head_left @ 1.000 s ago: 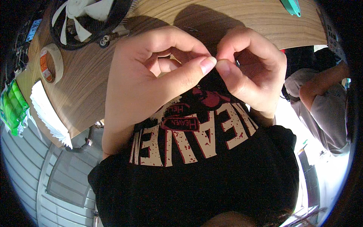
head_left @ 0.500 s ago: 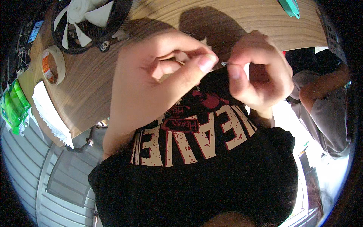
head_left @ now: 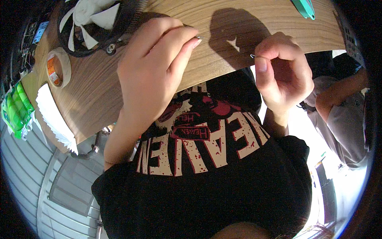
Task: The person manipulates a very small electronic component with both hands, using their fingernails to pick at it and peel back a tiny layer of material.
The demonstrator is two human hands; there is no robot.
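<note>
Both of my hands are raised over the near edge of the table, apart from each other. My left hand [head_left: 153, 65] is closed, thumb against forefinger. From this pinch pokes the tip of a small metallic piece [head_left: 200, 37], too small to tell its kind. Between the thumb and forefinger of my right hand [head_left: 284, 73] sits a small bent piece of thin wire [head_left: 252, 56], its looped end pointing left. The rest of that wire is hidden by the fingers.
On the wooden table [head_left: 191, 59] stand a fan with white blades [head_left: 85, 14], a tape roll [head_left: 65, 73] and folded white paper [head_left: 53, 111]. A green package [head_left: 16, 109] lies far left, a teal tool [head_left: 305, 8] at the back right. Another person [head_left: 334, 99] sits at the right.
My hands have moved apart. The left went up and left and turned its back to view; the right shifted slightly right, still pinching the wire.
</note>
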